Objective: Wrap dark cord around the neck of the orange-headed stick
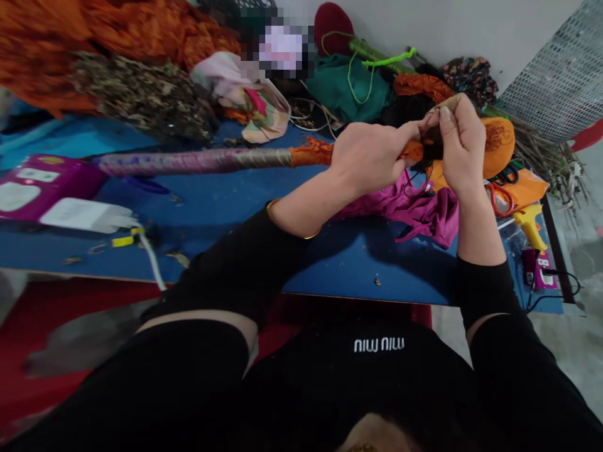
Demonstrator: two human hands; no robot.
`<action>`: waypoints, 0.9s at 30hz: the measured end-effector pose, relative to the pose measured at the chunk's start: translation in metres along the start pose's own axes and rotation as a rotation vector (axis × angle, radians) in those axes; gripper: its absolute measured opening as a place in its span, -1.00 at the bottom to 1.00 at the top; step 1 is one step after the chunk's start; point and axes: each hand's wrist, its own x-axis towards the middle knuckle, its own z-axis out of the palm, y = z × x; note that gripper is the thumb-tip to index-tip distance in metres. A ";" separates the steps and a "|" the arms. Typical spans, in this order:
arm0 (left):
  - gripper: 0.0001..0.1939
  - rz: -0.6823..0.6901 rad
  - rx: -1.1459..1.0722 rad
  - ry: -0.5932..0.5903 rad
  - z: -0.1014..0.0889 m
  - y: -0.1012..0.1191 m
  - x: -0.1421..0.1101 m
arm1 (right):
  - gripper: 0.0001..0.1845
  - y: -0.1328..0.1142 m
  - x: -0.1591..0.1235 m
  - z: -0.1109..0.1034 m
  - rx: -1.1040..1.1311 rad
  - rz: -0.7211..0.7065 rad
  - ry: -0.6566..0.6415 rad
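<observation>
Blue table (330, 270); left grip (367, 157) wrapped round cloth-wound pole (202, 161) at its orange wrap (311, 152), running left over table; right grip (459, 141) pinched near pole's right end, contents unclear; likely light, stiff core, soft skin; hold by orange wrap; green cloth (346, 88) beyond.

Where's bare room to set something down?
Bare blue tabletop, save a brown scrap, lies between left forearm and right forearm, nearer than the crumpled magenta cloth; also between the long wrapped stick and left forearm. Crowded: back left, with heaped orange fabric; right end, around the yellow gun-shaped tool.
</observation>
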 end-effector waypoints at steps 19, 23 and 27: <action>-0.44 0.105 0.233 0.038 -0.010 -0.003 -0.006 | -0.69 -0.003 0.006 -0.012 0.332 0.286 0.156; -0.45 0.006 0.085 0.075 -0.022 -0.015 -0.001 | -0.70 -0.016 0.005 -0.056 0.320 0.284 0.091; -0.53 -0.038 -0.018 0.131 -0.034 -0.027 -0.001 | -0.73 0.001 0.008 -0.102 0.228 0.281 0.191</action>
